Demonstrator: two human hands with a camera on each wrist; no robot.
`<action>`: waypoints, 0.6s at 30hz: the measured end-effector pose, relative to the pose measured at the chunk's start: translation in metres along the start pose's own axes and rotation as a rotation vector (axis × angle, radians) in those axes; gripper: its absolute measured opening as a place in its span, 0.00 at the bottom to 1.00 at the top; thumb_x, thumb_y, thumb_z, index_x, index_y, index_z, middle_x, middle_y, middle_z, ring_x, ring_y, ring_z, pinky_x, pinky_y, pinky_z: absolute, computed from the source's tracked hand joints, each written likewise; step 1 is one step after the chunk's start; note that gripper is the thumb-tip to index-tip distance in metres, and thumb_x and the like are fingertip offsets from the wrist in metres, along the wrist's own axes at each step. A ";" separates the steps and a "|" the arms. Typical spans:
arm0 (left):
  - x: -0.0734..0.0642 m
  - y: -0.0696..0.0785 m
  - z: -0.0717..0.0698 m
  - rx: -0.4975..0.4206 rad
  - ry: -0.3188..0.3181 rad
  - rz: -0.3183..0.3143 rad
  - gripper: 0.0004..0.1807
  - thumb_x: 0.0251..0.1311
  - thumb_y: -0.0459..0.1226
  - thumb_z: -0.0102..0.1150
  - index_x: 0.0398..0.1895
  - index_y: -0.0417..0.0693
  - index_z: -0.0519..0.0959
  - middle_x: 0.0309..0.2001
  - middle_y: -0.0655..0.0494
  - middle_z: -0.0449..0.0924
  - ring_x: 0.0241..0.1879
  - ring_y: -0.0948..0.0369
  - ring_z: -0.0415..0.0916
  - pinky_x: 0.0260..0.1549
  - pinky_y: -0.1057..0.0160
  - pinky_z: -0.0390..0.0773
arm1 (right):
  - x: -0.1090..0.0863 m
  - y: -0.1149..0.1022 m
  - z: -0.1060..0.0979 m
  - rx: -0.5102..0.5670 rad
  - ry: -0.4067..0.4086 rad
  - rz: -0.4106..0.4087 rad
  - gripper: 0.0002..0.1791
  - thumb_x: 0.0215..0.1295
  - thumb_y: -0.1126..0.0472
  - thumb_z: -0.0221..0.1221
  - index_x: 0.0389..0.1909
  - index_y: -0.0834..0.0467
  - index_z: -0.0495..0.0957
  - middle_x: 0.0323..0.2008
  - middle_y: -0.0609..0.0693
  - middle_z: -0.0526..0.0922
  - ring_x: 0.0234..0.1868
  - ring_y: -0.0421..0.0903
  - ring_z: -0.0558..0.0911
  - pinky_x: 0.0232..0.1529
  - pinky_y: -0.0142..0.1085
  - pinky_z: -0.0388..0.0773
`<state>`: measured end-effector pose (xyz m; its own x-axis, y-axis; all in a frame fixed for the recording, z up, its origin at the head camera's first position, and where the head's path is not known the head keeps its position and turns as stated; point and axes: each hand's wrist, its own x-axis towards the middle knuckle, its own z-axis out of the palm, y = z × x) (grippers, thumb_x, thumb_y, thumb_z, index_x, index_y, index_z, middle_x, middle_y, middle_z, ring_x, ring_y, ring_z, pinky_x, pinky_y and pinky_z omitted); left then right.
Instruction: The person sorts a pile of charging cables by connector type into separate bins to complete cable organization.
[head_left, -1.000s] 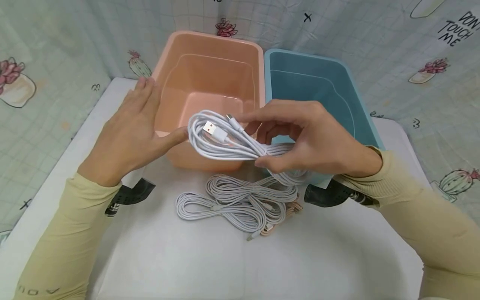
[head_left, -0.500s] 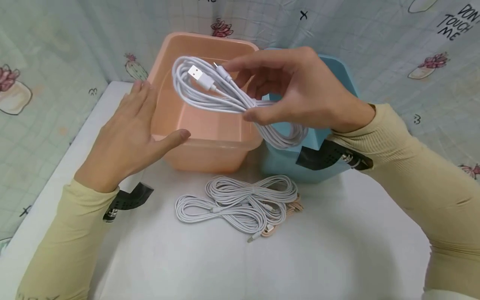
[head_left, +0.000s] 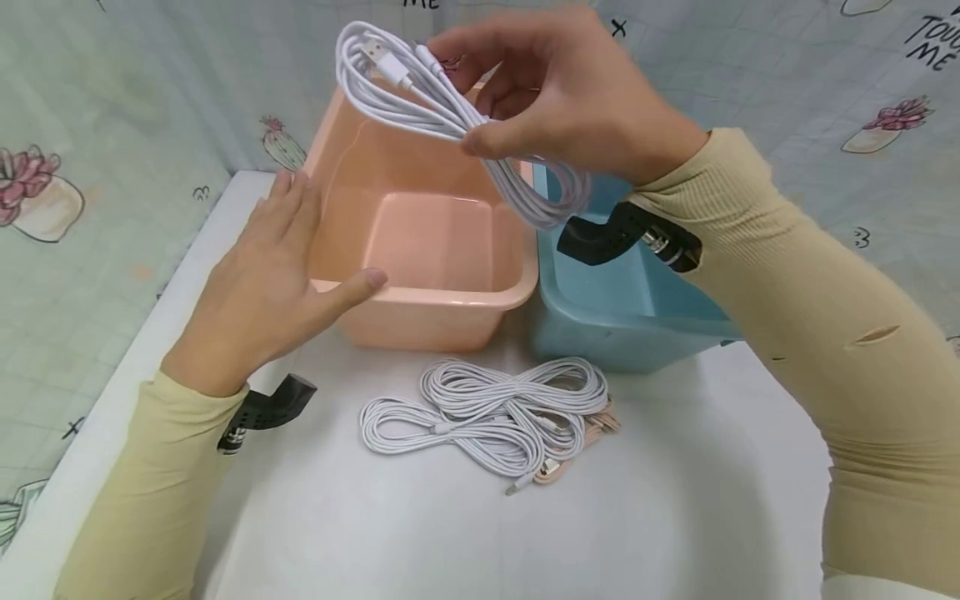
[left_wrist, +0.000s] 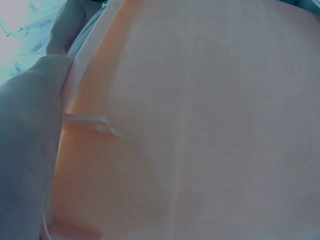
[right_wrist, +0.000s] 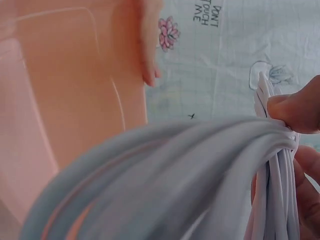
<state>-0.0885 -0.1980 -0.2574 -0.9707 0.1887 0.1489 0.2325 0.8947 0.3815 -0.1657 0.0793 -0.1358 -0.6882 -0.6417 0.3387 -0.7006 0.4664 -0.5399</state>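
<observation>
In the head view my right hand (head_left: 562,92) pinches a coiled white USB cable (head_left: 405,92) near its middle, raised above the back of the orange bin (head_left: 420,321). One loop spreads left with its plug showing, and the other hangs below the palm. The right wrist view has thumb and fingertips gripping the bundle (right_wrist: 280,185) where it is gathered. My left hand (head_left: 262,275) rests on the left rim of the orange bin, fingers straight and thumb reaching over the front corner. The left wrist view shows part of that hand (left_wrist: 30,135) against the bin wall.
A blue bin (head_left: 600,325) stands right of the orange one, partly behind my right forearm. In front of both, several coiled white cables (head_left: 517,392) lie on the white table (head_left: 420,542), with a tan cable (head_left: 600,421) under them. A printed curtain (head_left: 150,83) hangs behind.
My right hand has lifted the white USB cable up and away, from the front of the bins to above the orange bin's back. The left hand has stayed on the rim.
</observation>
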 end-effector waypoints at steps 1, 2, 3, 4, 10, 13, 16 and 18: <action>0.000 0.001 0.000 0.001 0.006 0.003 0.57 0.57 0.71 0.47 0.78 0.50 0.36 0.79 0.55 0.31 0.80 0.56 0.26 0.75 0.38 0.46 | 0.004 0.003 0.001 -0.003 0.001 -0.003 0.31 0.54 0.61 0.70 0.61 0.47 0.76 0.46 0.44 0.81 0.40 0.38 0.81 0.50 0.26 0.81; 0.000 0.002 0.001 0.005 0.010 0.006 0.57 0.57 0.70 0.47 0.78 0.50 0.36 0.80 0.55 0.32 0.80 0.56 0.27 0.75 0.38 0.47 | 0.007 0.005 0.002 -0.009 0.001 -0.001 0.31 0.54 0.61 0.70 0.62 0.47 0.76 0.46 0.44 0.81 0.40 0.38 0.80 0.51 0.26 0.81; 0.000 0.002 0.001 0.009 0.012 0.008 0.57 0.57 0.70 0.47 0.78 0.50 0.36 0.80 0.55 0.32 0.80 0.56 0.27 0.75 0.37 0.47 | 0.011 0.008 0.003 -0.017 0.001 -0.002 0.31 0.55 0.60 0.70 0.62 0.47 0.76 0.46 0.44 0.80 0.40 0.37 0.80 0.51 0.26 0.81; 0.001 0.002 0.001 0.013 0.017 0.010 0.57 0.57 0.70 0.47 0.78 0.50 0.36 0.80 0.54 0.32 0.80 0.56 0.27 0.75 0.37 0.47 | 0.015 0.010 0.005 -0.018 0.001 0.000 0.32 0.55 0.60 0.69 0.63 0.47 0.75 0.46 0.44 0.80 0.41 0.37 0.79 0.52 0.26 0.80; 0.004 0.001 -0.003 0.009 0.016 0.020 0.57 0.57 0.70 0.48 0.78 0.51 0.35 0.80 0.54 0.32 0.80 0.54 0.28 0.74 0.35 0.48 | 0.035 0.017 0.016 0.023 0.012 0.051 0.32 0.54 0.62 0.70 0.63 0.49 0.75 0.48 0.46 0.80 0.43 0.38 0.79 0.55 0.28 0.80; 0.005 0.001 -0.003 0.014 0.011 0.027 0.57 0.57 0.70 0.48 0.78 0.51 0.34 0.80 0.54 0.32 0.80 0.56 0.27 0.75 0.37 0.47 | 0.043 0.023 0.023 0.054 0.001 0.074 0.32 0.54 0.63 0.70 0.62 0.49 0.76 0.46 0.46 0.80 0.43 0.38 0.79 0.54 0.28 0.80; 0.004 -0.001 -0.004 0.026 0.012 0.036 0.57 0.58 0.70 0.48 0.78 0.50 0.35 0.80 0.54 0.33 0.81 0.57 0.27 0.76 0.40 0.46 | 0.052 0.031 0.032 0.087 -0.022 0.112 0.31 0.54 0.63 0.70 0.61 0.49 0.76 0.45 0.45 0.80 0.41 0.40 0.80 0.51 0.28 0.81; 0.004 -0.003 -0.004 0.032 0.009 0.039 0.57 0.58 0.70 0.48 0.78 0.49 0.35 0.80 0.53 0.33 0.80 0.57 0.27 0.77 0.42 0.44 | 0.057 0.038 0.039 0.095 -0.039 0.140 0.31 0.53 0.63 0.70 0.61 0.48 0.77 0.45 0.45 0.80 0.41 0.40 0.80 0.50 0.28 0.81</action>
<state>-0.0930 -0.2014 -0.2547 -0.9603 0.2201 0.1715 0.2679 0.8992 0.3458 -0.2240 0.0371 -0.1668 -0.7684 -0.5987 0.2261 -0.5766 0.4944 -0.6504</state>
